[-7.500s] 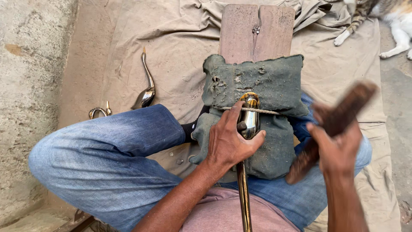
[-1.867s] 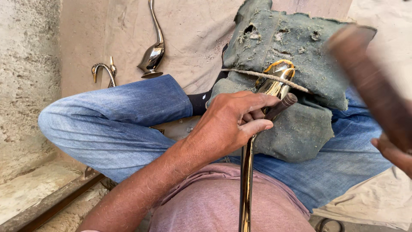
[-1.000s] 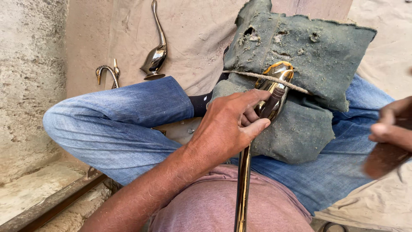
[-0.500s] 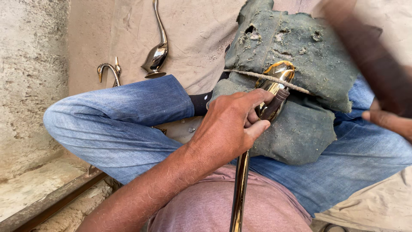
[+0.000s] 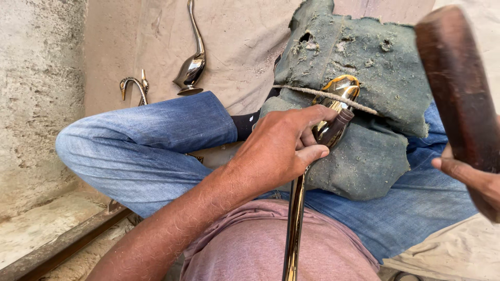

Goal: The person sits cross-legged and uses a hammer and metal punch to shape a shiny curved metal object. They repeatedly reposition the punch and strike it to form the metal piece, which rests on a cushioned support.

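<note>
Head camera looks down on a seated person in blue jeans with a polished, golden-brass, swan-shaped metal figure [image 5: 333, 112] lying across the lap. Its rounded body rests on a ragged grey-green cloth pad [image 5: 375, 73] and is held down by a thin cord [image 5: 312, 92] stretched over it; its long neck runs down toward the person's stomach. The left hand [image 5: 284, 148] lies on the figure, fingers closed around a short dark punch-like tool [image 5: 339, 122] whose tip is pressed against the shiny body. The right hand [image 5: 474, 179], at the edge of view, is clamped on a dark brown wooden mallet [image 5: 452, 86] raised well above the pad, apart from the punch.

As a judgement of progress: the work looks to be mid-way. The brass body already shines, but whether any marks have been struck into it is too small to tell, and with the mallet up and the punch seated, striking appears to be in hand rather than finished. Two other metal swan pieces lie on the tan sheet [image 5: 245, 47] beyond the knee: a tall silvery long-necked one [image 5: 191, 65] and a smaller curved neck piece [image 5: 133, 87]. Whether those are done or waiting cannot be told.
</note>
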{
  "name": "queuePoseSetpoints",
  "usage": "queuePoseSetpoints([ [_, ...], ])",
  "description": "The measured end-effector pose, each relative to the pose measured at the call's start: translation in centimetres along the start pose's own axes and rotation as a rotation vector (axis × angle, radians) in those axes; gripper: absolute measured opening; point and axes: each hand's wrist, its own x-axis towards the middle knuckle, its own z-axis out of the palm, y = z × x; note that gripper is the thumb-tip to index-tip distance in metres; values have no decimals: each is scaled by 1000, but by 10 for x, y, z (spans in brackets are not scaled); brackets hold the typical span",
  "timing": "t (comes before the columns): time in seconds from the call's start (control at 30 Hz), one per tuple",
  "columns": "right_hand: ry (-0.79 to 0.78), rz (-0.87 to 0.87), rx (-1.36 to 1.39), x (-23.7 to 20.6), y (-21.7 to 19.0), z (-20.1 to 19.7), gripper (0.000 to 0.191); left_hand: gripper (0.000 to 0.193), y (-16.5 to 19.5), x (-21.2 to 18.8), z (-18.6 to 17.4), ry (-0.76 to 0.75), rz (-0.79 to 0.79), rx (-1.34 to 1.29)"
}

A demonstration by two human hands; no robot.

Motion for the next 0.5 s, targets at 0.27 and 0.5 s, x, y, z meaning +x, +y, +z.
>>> queuePoseSetpoints([
  [0.27, 228, 256, -132, -31, -60, 45, 52, 34, 15, 6, 8, -60, 132, 205],
  [0.5, 473, 345, 358, -68, -84, 75, 66, 33, 21, 7, 8, -138, 86, 240],
])
